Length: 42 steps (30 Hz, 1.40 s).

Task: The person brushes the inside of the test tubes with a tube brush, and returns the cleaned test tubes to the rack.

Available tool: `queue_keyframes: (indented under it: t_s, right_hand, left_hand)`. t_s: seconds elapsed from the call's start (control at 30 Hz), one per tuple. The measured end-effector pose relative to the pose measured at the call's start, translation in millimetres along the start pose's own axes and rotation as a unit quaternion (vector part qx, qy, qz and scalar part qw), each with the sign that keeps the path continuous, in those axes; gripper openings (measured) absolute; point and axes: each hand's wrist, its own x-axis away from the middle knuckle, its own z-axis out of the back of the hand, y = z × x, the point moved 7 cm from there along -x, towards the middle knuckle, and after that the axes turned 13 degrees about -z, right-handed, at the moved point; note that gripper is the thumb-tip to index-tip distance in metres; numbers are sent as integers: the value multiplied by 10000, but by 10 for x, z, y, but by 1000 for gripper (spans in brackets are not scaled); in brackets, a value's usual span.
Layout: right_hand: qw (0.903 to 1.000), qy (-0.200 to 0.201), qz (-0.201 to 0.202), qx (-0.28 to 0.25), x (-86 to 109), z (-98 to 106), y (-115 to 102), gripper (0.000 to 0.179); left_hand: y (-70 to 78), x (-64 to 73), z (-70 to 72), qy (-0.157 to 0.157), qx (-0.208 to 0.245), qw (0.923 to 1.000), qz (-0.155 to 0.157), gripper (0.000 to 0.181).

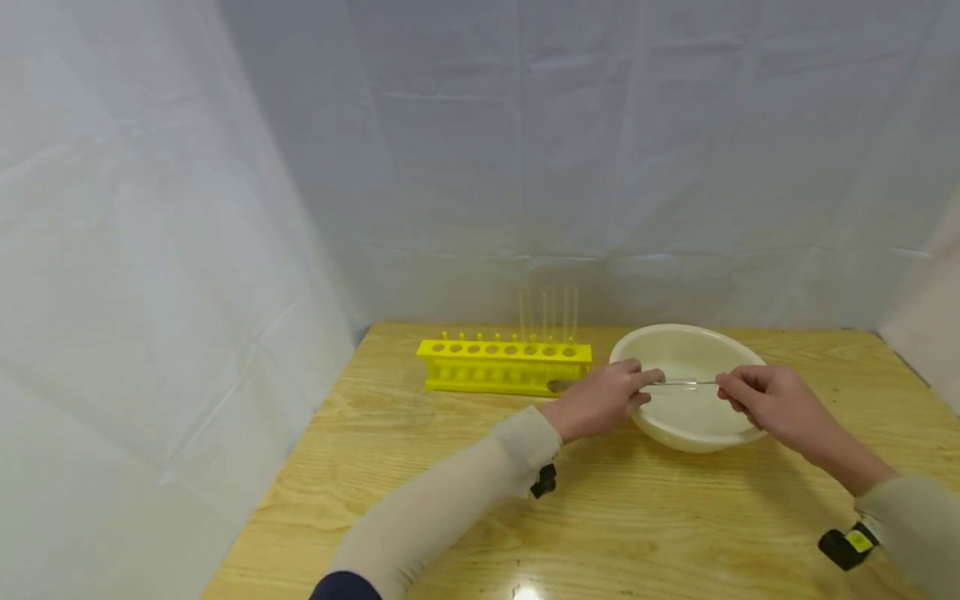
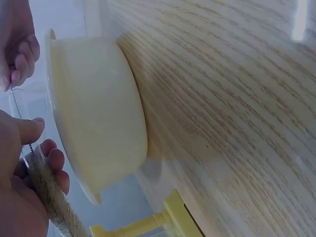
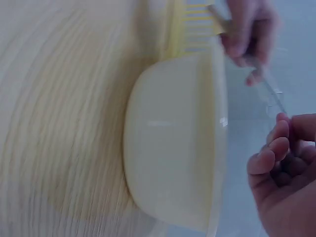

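Note:
Over the cream basin [image 1: 697, 433], my left hand [image 1: 600, 400] grips a clear test tube [image 1: 686, 384] lying roughly level. Inside it, the left wrist view shows the brown bristles of a test tube brush [image 2: 49, 197]. The brush's thin twisted wire runs out of the tube's mouth toward my right hand [image 1: 780, 408], whose thumb and fingertips pinch its end. In the right wrist view, the left hand [image 3: 252, 34] and tube are blurred. My palm and fingers hide part of the tube.
A yellow test tube rack [image 1: 502, 387] stands left of the basin, close to my left hand. Upright clear test tubes [image 1: 549, 312] are at its right end. The wooden table [image 1: 420, 450] meets a white sheet [image 1: 570, 167] at the back.

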Motion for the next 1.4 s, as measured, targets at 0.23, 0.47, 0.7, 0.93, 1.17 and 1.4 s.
queue_keyframes:
  t_s: [0.23, 0.47, 0.7, 0.93, 1.17, 1.4]
  right_hand:
    - [9275, 1901, 2527, 1992, 183, -10, -231, 11]
    - [8392, 2465, 3948, 2814, 306, -62, -340, 57]
    - [7896, 2565, 4699, 2999, 386, -88, -392, 50]
    - [9312, 1346, 2598, 2174, 165, -37, -266, 17]
    - [9986, -407, 109, 331, -8, -6, -50, 34]
    - [9639, -1828, -1296, -1440, -72, -114, 108, 36]
  left_hand:
    - [-56, 35, 20, 59, 468, 9988, 134, 36]
    - [-49, 31, 13, 12, 429, 9991, 46, 35]
    - [-27, 31, 12, 26, 395, 9992, -11, 35]
    - [-15, 27, 14, 9, 29, 10000, -77, 35]
    - [19, 19, 3, -18, -391, 9990, -234, 35]
    - [51, 13, 11, -10, -717, 9968, -343, 34]
